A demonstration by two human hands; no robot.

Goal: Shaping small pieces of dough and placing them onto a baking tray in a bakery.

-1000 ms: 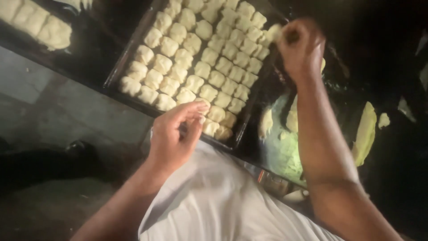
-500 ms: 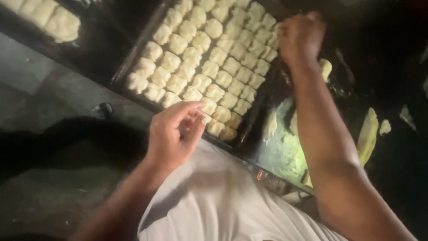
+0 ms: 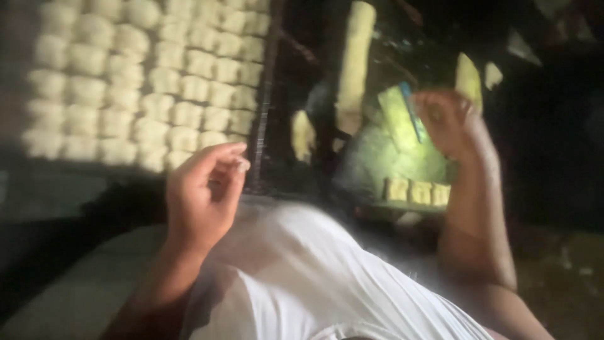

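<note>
head view: one camera | looks steeply down, close over the person's lap | blurred, dim

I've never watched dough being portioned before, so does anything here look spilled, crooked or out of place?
Nothing clearly stands out, though the picture is blurred. The dough pieces sit in even rows on the tray. Three cut pieces line up neatly below the right hand. The left hand hovers near the tray's corner; whether it holds anything is unclear.
</note>
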